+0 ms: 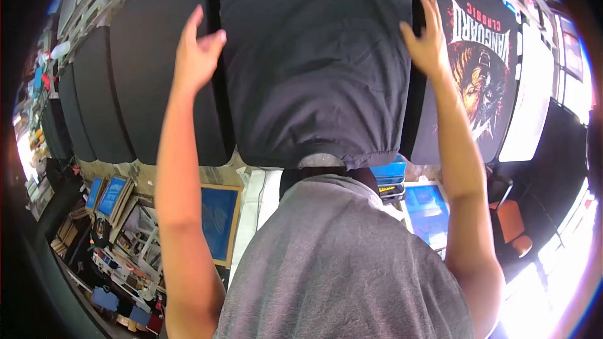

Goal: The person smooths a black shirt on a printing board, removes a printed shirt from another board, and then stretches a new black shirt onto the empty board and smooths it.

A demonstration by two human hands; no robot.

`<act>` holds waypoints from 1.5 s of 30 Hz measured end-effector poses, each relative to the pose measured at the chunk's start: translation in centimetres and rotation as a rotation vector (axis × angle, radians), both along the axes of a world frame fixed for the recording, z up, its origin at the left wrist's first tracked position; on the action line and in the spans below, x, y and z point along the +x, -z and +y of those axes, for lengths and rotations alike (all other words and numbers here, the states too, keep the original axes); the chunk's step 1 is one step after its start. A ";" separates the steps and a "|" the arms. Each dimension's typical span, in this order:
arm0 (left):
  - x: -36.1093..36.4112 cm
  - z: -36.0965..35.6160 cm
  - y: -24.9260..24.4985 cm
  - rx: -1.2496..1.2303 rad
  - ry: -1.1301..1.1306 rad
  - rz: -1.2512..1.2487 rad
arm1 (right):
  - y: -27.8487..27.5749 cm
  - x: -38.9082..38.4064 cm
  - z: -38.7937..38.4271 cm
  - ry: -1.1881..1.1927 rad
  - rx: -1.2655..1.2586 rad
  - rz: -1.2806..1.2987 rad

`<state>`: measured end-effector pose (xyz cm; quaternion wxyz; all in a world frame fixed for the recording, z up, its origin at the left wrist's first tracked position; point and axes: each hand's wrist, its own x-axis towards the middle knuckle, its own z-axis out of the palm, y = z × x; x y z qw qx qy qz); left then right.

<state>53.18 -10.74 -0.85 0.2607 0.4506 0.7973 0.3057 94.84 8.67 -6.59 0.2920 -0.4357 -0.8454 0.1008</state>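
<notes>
A black T-shirt (pixel 317 69) lies over the board straight in front of me, smooth in its upper part and creased lower down, with its far end bunched up. The grey end of the board (pixel 321 161) peeks out at the shirt's near edge. At the shirt's left side is my left hand (pixel 200 53), thumb and fingers spread and nothing in it. My right hand (pixel 428 43) is at the opposite side edge, thumb apart from the raised fingers, also holding nothing. Its thumb tip overlaps the shirt's edge in this view.
To the right lies a black shirt with a printed design (pixel 482 69), then a white board (pixel 534 94). More black-covered boards (pixel 157 69) line the left. Below are blue framed screens (pixel 217 223) and an orange chair (pixel 510 221).
</notes>
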 end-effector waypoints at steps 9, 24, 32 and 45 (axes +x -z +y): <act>7.7 -25.1 2.5 -0.611 -0.229 -0.192 | 0.4 12.3 -27.9 0.561 -1.043 0.326; 8.5 -26.8 5.9 0.085 -0.686 -0.502 | 0.2 10.3 -30.3 0.797 -1.076 0.718; 8.8 -28.1 5.5 -0.207 -0.578 -0.592 | 1.1 10.0 -31.6 0.892 -1.032 0.816; 10.2 -27.8 8.1 -0.083 -0.798 -0.899 | 3.0 9.5 -30.1 0.962 -1.096 1.147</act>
